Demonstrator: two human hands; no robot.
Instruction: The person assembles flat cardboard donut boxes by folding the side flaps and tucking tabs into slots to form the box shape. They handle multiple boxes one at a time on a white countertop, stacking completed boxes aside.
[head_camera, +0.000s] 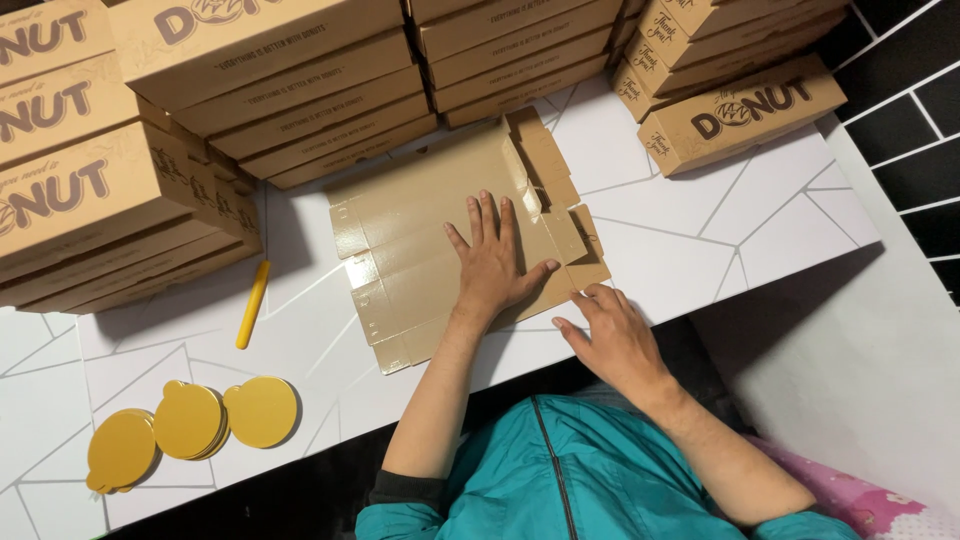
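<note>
White table (700, 230), L hand (493, 262) flat on cardboard blank (420, 240), R hand (612, 335) at edge

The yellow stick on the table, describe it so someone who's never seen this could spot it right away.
Start at the white table and find the tall stack of brown boxes at its left. Just right of that stack's lower edge lies the yellow stick, above the gold discs. Unlike those flat round discs, it is thin, straight and lies alone.

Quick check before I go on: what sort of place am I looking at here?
Probably a small bakery or donut shop's packing table: stacks of folded cardboard boxes, a flat box blank under the left hand and right hand, and gold cake boards.
</note>
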